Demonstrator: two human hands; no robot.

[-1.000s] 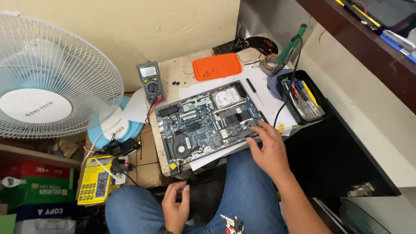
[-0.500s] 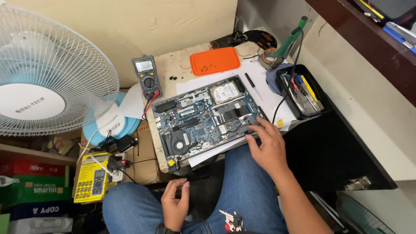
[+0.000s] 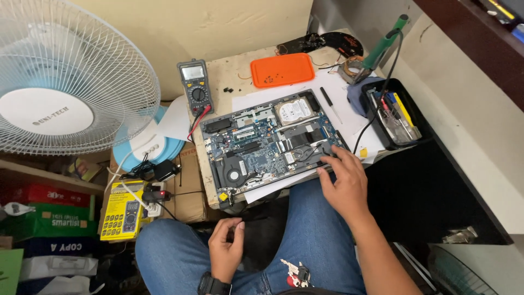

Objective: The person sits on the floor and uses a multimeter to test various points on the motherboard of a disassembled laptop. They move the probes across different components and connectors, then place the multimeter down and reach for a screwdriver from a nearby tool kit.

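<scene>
- Lying open on the small table (image 3: pixel 229 76), the laptop (image 3: pixel 270 145) shows its circuit board, its long axis running left to right and tilted a little up toward the right.
- The right hand (image 3: pixel 345 183) rests on the laptop's near right corner, fingers spread and flat, gripping nothing.
- The left hand (image 3: pixel 225 248) sits loosely curled and empty on the lap, well apart from the laptop, which lies ahead of it and to the right; the right hand is far nearer.
- Behind the laptop: a multimeter (image 3: pixel 194 86), an orange tray (image 3: pixel 282 69), a black screwdriver (image 3: pixel 328 101).
- Right: a black tool bin (image 3: pixel 394 117).
- Left: a white fan (image 3: pixel 60 82).
</scene>
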